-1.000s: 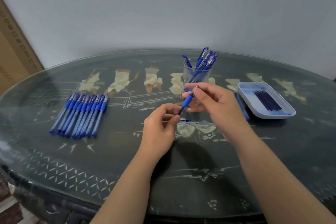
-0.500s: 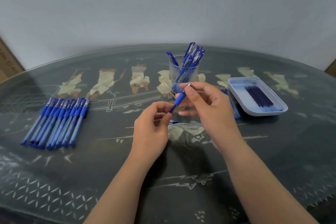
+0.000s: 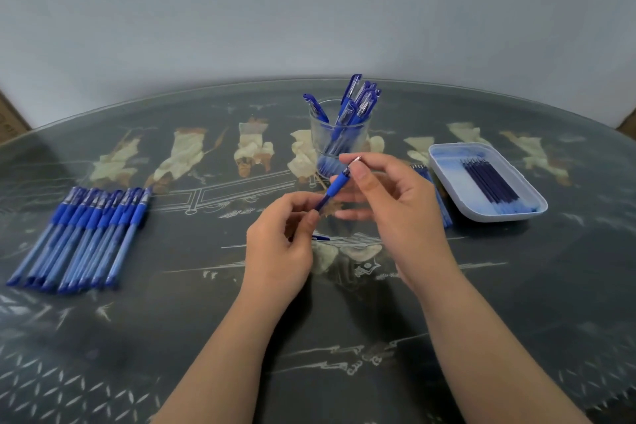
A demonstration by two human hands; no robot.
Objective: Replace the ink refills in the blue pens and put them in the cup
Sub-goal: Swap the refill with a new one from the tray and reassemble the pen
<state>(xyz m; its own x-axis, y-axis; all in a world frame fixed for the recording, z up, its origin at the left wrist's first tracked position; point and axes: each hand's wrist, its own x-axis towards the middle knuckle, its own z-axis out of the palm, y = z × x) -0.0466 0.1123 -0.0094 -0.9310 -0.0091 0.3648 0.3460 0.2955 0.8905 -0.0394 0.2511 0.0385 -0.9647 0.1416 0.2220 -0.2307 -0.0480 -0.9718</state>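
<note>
Pinching blue pen [image 3: 335,184] by barrel in left hand [image 3: 278,244], near tip in right hand [image 3: 395,210], axis slanting toward cup [image 3: 318,141] just beyond.

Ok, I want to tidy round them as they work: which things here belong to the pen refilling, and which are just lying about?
In the job: pen held by left hand and right hand; cup of pens; row of pens on the left; tray of refills; blue sticks beside the tray.
Lying about: cardboard box, far left edge.
</note>
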